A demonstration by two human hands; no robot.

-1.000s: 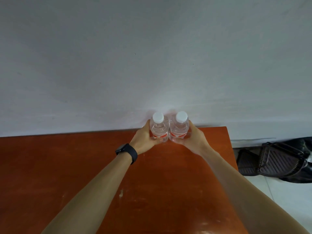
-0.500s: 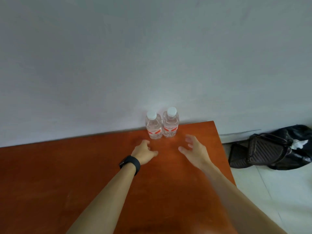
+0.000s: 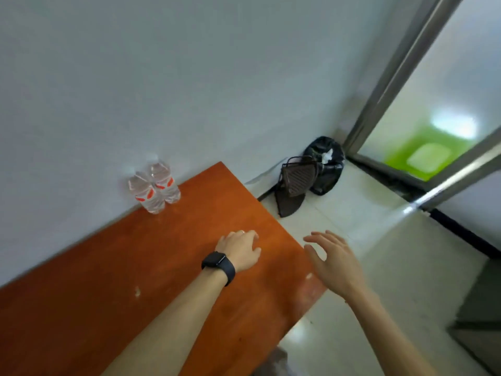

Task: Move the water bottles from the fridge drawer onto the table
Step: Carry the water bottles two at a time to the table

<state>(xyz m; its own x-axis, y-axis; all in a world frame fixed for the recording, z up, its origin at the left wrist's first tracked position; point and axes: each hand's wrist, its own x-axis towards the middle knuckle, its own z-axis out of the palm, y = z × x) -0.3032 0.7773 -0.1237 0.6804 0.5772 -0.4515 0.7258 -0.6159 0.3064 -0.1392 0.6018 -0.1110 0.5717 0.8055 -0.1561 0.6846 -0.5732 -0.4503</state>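
Two clear water bottles with red labels, the left bottle and the right bottle, stand upright side by side at the far edge of the orange-brown table, against the wall. My left hand, with a black watch on its wrist, hovers over the table's right part, empty, its fingers loosely curled. My right hand is past the table's right edge, above the floor, fingers spread and holding nothing. Both hands are well short of the bottles. No fridge drawer is in view.
A grey wall runs behind the table. On the tiled floor to the right stand a brown basket and a black bag in the corner. A metal-framed glass door fills the upper right.
Both hands let go of the two bottles and drew back toward me. My view has swung to the right, bringing the floor, the corner and the door frame into sight.
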